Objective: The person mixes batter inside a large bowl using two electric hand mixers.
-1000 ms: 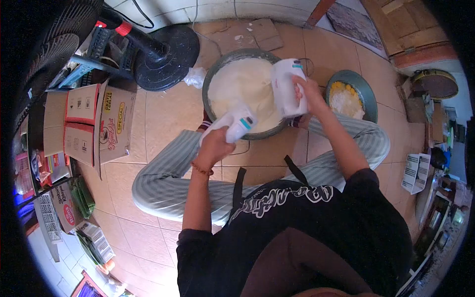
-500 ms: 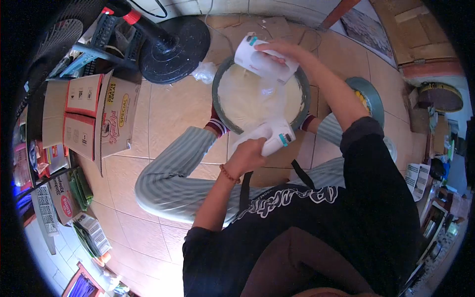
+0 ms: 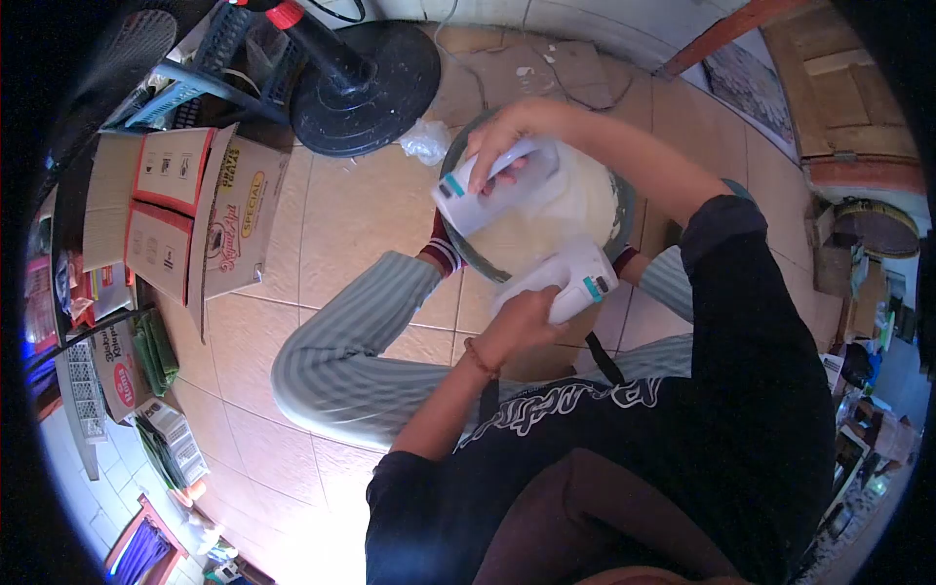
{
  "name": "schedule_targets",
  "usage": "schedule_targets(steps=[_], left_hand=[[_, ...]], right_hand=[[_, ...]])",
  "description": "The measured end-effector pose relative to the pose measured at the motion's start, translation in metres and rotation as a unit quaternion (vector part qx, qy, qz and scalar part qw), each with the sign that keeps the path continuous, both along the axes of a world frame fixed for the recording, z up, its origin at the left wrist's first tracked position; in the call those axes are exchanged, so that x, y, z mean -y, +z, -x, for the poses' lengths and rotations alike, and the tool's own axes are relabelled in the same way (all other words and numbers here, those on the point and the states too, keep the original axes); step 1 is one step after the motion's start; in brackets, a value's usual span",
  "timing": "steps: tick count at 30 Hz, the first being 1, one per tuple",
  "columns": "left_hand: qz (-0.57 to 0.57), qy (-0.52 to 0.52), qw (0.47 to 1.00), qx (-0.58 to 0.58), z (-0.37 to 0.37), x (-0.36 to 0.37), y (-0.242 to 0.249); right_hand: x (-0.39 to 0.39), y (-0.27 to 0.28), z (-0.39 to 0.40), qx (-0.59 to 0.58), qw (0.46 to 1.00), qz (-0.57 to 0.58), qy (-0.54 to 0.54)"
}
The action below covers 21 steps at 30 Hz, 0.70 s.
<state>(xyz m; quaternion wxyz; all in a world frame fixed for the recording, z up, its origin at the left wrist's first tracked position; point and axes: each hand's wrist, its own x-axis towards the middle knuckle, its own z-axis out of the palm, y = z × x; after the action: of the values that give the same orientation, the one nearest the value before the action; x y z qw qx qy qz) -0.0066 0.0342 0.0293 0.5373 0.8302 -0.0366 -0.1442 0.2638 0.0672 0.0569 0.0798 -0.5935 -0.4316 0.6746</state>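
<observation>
Between my legs stands a wide grey-green tub (image 3: 627, 219) holding a pale cream mixture (image 3: 585, 195). My left hand (image 3: 526, 327) is closed around the handle of a white hand mixer (image 3: 577, 268) at the tub's near edge. A second white hand mixer (image 3: 463, 207) with a teal switch is gripped by my right hand (image 3: 507, 146), over the tub's left side. That arm reaches across the tub's far right part. The beaters of both mixers are blurred or hidden.
An open cardboard box (image 3: 239, 219) stands on the tiled floor to the left. Behind it are a round black stand base (image 3: 366, 88) and a crumpled plastic bag (image 3: 425, 142). A flattened cardboard sheet (image 3: 575, 83) lies beyond the tub.
My right hand has swung its mixer from the tub's far side to the left and nearer me. The left mixer has shifted slightly right, and the whole view has shifted a little.
</observation>
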Motion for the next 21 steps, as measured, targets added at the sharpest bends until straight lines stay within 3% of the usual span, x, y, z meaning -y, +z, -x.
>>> schedule_targets(steps=[3, 6, 13, 17, 21], left_hand=[[0.011, 0.003, 1.0, 0.01, 0.0, 0.004, -0.007], [0.03, 0.014, 0.999, 0.024, 0.002, 0.008, -0.018], [0.027, -0.015, 0.999, -0.042, -0.001, 0.007, -0.015], [0.002, -0.011, 0.998, -0.062, -0.004, 0.004, 0.006], [-0.011, 0.033, 0.997, -0.073, -0.003, 0.004, 0.009]], right_hand=[[-0.019, -0.005, 0.019, 0.015, 0.988, 0.065, 0.138], [-0.028, -0.009, 0.037, 0.013, 0.97, 0.053, 0.236], [-0.021, 0.001, 0.062, 0.027, 0.952, 0.092, 0.292], [0.001, -0.01, 0.032, -0.061, 0.993, 0.077, 0.073], [0.041, -0.024, -0.004, -0.138, 0.959, 0.052, -0.241]])
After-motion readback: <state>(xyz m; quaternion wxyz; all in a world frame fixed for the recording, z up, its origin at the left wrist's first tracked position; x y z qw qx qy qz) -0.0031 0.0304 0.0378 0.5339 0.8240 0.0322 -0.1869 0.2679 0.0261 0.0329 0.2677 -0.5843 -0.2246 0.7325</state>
